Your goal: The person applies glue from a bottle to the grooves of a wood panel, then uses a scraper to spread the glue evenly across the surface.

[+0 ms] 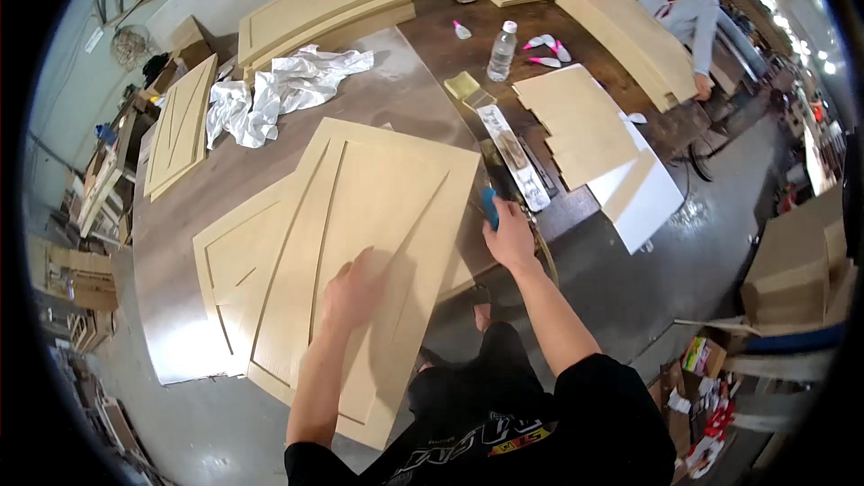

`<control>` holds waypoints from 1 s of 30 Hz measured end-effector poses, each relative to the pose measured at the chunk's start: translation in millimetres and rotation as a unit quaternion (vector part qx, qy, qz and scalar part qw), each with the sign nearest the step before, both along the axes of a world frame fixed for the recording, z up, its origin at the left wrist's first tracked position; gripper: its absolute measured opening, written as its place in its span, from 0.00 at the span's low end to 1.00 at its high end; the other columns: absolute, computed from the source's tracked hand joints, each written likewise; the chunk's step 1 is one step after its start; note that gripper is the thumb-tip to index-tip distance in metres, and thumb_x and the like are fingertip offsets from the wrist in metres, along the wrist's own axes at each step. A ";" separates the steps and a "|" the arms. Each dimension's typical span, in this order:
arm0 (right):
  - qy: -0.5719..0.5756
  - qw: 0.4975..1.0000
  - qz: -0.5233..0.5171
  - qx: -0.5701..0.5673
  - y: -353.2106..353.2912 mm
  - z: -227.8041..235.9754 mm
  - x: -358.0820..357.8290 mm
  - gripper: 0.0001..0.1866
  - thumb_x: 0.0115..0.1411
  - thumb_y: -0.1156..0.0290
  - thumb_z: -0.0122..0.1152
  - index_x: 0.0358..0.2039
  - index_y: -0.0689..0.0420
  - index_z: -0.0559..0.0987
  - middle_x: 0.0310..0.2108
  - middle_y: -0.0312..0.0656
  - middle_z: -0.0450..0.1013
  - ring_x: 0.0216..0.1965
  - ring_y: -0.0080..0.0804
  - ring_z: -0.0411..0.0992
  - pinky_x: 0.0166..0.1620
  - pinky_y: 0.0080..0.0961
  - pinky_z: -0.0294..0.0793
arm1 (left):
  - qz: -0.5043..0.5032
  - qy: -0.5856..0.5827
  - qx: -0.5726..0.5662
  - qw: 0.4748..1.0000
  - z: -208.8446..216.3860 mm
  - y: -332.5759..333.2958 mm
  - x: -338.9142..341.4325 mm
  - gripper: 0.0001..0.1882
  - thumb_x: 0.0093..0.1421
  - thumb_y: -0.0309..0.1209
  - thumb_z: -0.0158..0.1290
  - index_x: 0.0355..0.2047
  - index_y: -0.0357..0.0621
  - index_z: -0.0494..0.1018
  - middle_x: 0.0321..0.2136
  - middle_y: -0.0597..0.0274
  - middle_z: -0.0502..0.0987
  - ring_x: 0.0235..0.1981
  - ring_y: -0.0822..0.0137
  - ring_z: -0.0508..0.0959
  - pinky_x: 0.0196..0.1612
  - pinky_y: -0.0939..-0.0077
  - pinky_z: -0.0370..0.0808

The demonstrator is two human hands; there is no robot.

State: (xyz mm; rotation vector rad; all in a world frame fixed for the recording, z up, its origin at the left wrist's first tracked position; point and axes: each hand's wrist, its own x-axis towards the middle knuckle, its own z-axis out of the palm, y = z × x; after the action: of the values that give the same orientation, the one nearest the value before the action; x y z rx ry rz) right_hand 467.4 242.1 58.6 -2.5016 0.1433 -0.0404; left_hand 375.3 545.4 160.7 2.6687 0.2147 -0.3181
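A pale yellow door panel [382,189] with slanting grooves lies tilted across the near table, its lower end jutting past the edge toward me. Beneath it, a similar panel [227,252] sticks out on the left. My left hand [353,295] is over the middle of the upper panel; motion smears its fingers, and I cannot tell if they press on it. Just off that panel's right edge, my right hand [510,236] is closed around a small blue tool [489,207], whose kind is mostly hidden by the fingers.
Crumpled white cloth [310,81] and stacked panels [328,9] are at the back left. Rightward are a plastic bottle [502,52], a wide brush [468,88], a long whitish bar [513,157] and cut boards [576,121]. A co-worker [679,0] holds panels at far right.
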 end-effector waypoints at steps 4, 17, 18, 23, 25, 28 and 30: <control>-0.151 0.977 0.117 0.090 -29.2 12.0 49.0 0.20 0.60 0.67 0.67 0.53 0.56 0.79 0.52 0.52 0.76 0.55 0.52 0.73 0.58 0.41 0.73 | 0.007 -0.010 0.049 0.999 2.4 -1.4 -4.5 0.33 0.60 0.41 0.62 0.65 0.49 0.68 0.54 0.42 0.74 0.54 0.41 0.75 0.56 0.50 0.74; -0.199 0.963 -0.082 0.160 -89.2 -41.3 456.5 0.51 0.52 0.58 0.76 0.70 0.66 0.60 0.68 0.59 0.62 0.69 0.52 0.62 0.70 0.40 0.59 | 0.105 -0.141 0.101 0.979 -19.2 -127.1 -83.4 0.38 0.50 0.33 0.67 0.63 0.47 0.69 0.60 0.52 0.70 0.60 0.47 0.70 0.61 0.50 0.66; -0.192 0.964 -0.046 0.177 -87.5 -41.8 465.5 0.50 0.52 0.56 0.76 0.69 0.66 0.63 0.68 0.58 0.63 0.68 0.50 0.63 0.70 0.40 0.60 | 0.145 -0.135 0.107 0.974 -20.4 -132.7 -87.8 0.38 0.50 0.33 0.67 0.63 0.47 0.69 0.60 0.52 0.70 0.60 0.47 0.70 0.61 0.50 0.66; -0.140 0.979 -0.022 0.148 -97.2 -48.5 478.6 0.43 0.55 0.48 0.73 0.64 0.62 0.70 0.60 0.54 0.73 0.61 0.48 0.71 0.64 0.40 0.66 | 0.212 -0.127 0.109 0.963 -24.2 -131.4 -77.6 0.39 0.49 0.35 0.66 0.63 0.50 0.69 0.58 0.56 0.72 0.60 0.51 0.71 0.60 0.51 0.65; -0.151 0.979 -0.011 0.135 -95.3 -32.9 463.2 0.40 0.58 0.50 0.72 0.63 0.63 0.70 0.59 0.53 0.74 0.60 0.47 0.72 0.64 0.38 0.66 | 0.203 -0.117 0.104 0.967 -24.6 -131.1 -73.4 0.38 0.50 0.32 0.63 0.64 0.52 0.68 0.61 0.54 0.69 0.64 0.50 0.67 0.65 0.48 0.62; -0.188 0.937 0.042 0.291 -96.3 16.8 423.2 0.34 0.63 0.56 0.68 0.62 0.65 0.71 0.56 0.50 0.75 0.59 0.43 0.73 0.63 0.36 0.68 | 0.185 -0.151 0.109 0.965 -36.2 -124.7 -72.7 0.37 0.52 0.29 0.60 0.65 0.52 0.68 0.63 0.52 0.68 0.67 0.48 0.64 0.69 0.46 0.58; -0.214 0.904 0.069 0.365 -105.9 57.9 386.7 0.28 0.66 0.60 0.65 0.60 0.65 0.72 0.55 0.47 0.75 0.57 0.40 0.74 0.62 0.33 0.70 | 0.181 -0.130 0.084 0.971 -32.7 -122.6 -70.7 0.36 0.52 0.27 0.58 0.65 0.51 0.68 0.64 0.52 0.67 0.69 0.47 0.63 0.70 0.45 0.57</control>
State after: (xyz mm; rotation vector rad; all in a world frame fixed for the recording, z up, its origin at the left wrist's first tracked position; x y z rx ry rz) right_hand 854.1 136.1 116.5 -1.6947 -0.1770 -0.3997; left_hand 304.6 422.9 128.0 2.7283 0.6588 0.1720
